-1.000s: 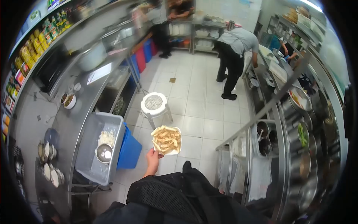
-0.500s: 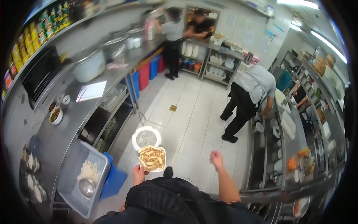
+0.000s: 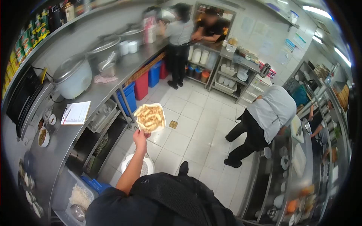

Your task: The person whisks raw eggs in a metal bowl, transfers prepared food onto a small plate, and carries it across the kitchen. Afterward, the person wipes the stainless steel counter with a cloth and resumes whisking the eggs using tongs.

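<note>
Carries white bowl [image 3: 161, 128] of pale strips [image 3: 149, 116] forward since the earlier frame, now seen beyond far edge of white stool [image 3: 147, 166]. Grips near rim in left hand [image 3: 140, 139] with curled fingers, presumably to keep the open top upright and the heap (piled to the rim) from sliding. Cannot tell state of right hand: out of view. Note clipboard [image 3: 76, 113] near front edge of steel counter [image 3: 63, 138], probably for easy reading.
</note>
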`<state>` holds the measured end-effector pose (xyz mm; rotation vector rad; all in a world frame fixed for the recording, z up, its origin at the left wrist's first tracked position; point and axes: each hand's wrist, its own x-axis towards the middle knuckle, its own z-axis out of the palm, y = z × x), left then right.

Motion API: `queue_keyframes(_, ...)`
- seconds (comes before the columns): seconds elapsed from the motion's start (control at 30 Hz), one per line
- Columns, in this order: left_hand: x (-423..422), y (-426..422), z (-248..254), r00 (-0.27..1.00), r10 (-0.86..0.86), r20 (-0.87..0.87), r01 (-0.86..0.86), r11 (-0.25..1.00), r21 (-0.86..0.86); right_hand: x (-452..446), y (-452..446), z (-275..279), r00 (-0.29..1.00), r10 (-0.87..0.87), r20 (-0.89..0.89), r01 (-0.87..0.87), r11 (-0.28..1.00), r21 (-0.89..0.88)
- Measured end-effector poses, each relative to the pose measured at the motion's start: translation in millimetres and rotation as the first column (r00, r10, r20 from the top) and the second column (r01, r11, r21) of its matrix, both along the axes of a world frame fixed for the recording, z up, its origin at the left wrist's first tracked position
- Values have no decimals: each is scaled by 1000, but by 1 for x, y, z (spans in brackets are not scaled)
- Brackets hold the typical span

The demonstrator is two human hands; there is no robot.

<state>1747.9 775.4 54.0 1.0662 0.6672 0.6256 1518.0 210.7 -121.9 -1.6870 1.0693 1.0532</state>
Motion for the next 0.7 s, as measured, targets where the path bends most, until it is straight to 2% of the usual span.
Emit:
queue_keyframes(0.17, 92, 6, 23, 988, 154, 2, -154, 987, -46, 183, 16, 2, 980, 141, 143, -151, 987, 62)
queue_keyframes(0.27, 130, 30, 21, 976, 216, -33, -217, 974, -60, 318, 14, 8, 913, 262, 314, -289, 957, 39)
queue_keyframes(0.3, 143, 44, 16, 979, 195, -53, -195, 981, -10, 368, 14, 13, 875, 268, 403, -302, 953, 20)
queue_keyframes(0.33, 153, 54, 10, 981, 179, -76, -177, 984, 30, 422, 18, 17, 831, 244, 501, -293, 956, 22)
queue_keyframes(0.37, 166, 61, 16, 976, 192, -103, -189, 981, 35, 480, 23, 16, 781, 107, 615, -195, 978, 78)
queue_keyframes(0.4, 178, 72, 23, 971, 206, -125, -202, 978, 43, 535, 37, 37, 771, 30, 637, -158, 977, 145)
queue_keyframes(0.43, 190, 85, 22, 963, 232, -134, -231, 973, 24, 575, 68, 78, 712, 91, 696, -166, 985, 42)
queue_keyframes(0.47, 204, 100, 21, 965, 229, -130, -226, 974, 34, 618, 83, 94, 716, 12, 698, -125, 986, 110)
queue_keyframes(0.53, 237, 136, 15, 964, 238, -119, -235, 971, 39, 664, 127, 139, 674, 14, 738, -114, 990, 85)
queue_keyframes(0.57, 252, 155, 10, 962, 243, -122, -237, 969, 64, 681, 144, 141, 662, 36, 748, -140, 987, 76)
queue_keyframes(0.63, 286, 190, 1, 957, 254, -143, -241, 965, 105, 705, 166, 128, 661, 61, 748, -181, 980, 80)
queue_keyframes(0.67, 305, 209, -8, 956, 254, -145, -242, 965, 100, 710, 167, 105, 669, 63, 741, -198, 975, 96)
queue_keyframes(0.7, 326, 232, -17, 955, 246, -163, -231, 967, 108, 706, 168, 85, 726, 97, 681, -204, 976, 79)
